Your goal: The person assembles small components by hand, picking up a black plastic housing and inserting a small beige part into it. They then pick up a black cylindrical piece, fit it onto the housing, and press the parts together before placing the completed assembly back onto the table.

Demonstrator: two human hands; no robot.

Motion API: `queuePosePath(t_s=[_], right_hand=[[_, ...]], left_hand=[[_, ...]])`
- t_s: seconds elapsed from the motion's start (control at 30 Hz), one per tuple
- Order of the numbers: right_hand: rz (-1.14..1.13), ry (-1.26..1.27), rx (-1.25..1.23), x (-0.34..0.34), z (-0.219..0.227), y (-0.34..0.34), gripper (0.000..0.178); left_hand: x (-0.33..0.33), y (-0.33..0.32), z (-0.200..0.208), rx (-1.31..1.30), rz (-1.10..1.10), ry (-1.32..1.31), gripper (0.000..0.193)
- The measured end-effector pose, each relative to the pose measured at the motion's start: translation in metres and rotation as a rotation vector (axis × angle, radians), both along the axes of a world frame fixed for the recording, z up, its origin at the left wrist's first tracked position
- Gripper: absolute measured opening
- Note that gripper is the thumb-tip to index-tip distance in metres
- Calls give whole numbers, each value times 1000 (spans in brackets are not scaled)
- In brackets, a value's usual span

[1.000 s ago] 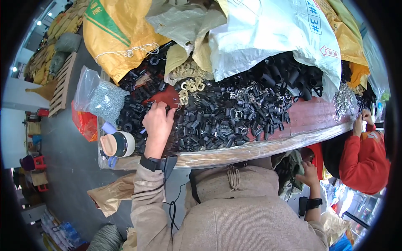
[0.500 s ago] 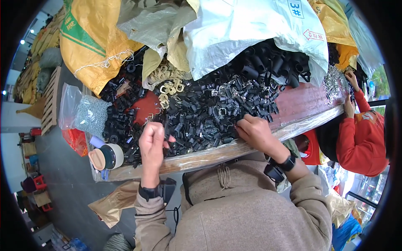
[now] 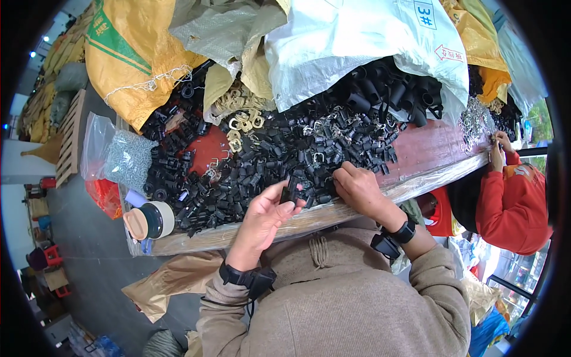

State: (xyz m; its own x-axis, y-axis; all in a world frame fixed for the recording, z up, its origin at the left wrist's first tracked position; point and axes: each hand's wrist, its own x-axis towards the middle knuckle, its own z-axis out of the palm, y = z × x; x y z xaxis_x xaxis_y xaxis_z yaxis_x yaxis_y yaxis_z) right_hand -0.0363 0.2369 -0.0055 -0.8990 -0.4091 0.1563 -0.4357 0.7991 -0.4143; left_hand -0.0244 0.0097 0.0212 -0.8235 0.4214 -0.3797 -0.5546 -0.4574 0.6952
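Note:
My left hand point(image 3: 262, 223) is turned partly palm up over the near edge of the worktable, thumb and fingers pinching a small black plastic part point(image 3: 291, 193). To its right, my right hand point(image 3: 361, 191) rests at the near side of the heap with its fingers curled together. Whatever those fingers grip is hidden under them. Around and beyond both hands spreads a pile of small black plastic pieces point(image 3: 256, 163). Bent metal clips point(image 3: 324, 126) lie on its far part, and cream-coloured flat rings point(image 3: 239, 126) spill out at the back left.
A white sack point(image 3: 357, 35) with black tubes point(image 3: 410, 92) stands at the back, a yellow sack point(image 3: 134, 53) to its left. A bag of grey pellets point(image 3: 131, 157) and a lidded cup point(image 3: 156, 220) sit at the left end. A co-worker in red point(image 3: 514, 208) works at the right.
My left hand has moved right, closer to my right hand, and turned so the black plastic part shows. My right hand stays in nearly the same place.

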Motion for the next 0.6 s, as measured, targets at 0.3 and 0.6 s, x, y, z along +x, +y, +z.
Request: queuePosePath(t_s=[0.3,0.6], right_hand=[[55,21,58,-2,-1,-1,11],[69,-122,-302,-2,12,-1,10]], left_hand=[[7,10,-8,80,13,-124,21],[1,23,-8,-256,-75,71,16]])
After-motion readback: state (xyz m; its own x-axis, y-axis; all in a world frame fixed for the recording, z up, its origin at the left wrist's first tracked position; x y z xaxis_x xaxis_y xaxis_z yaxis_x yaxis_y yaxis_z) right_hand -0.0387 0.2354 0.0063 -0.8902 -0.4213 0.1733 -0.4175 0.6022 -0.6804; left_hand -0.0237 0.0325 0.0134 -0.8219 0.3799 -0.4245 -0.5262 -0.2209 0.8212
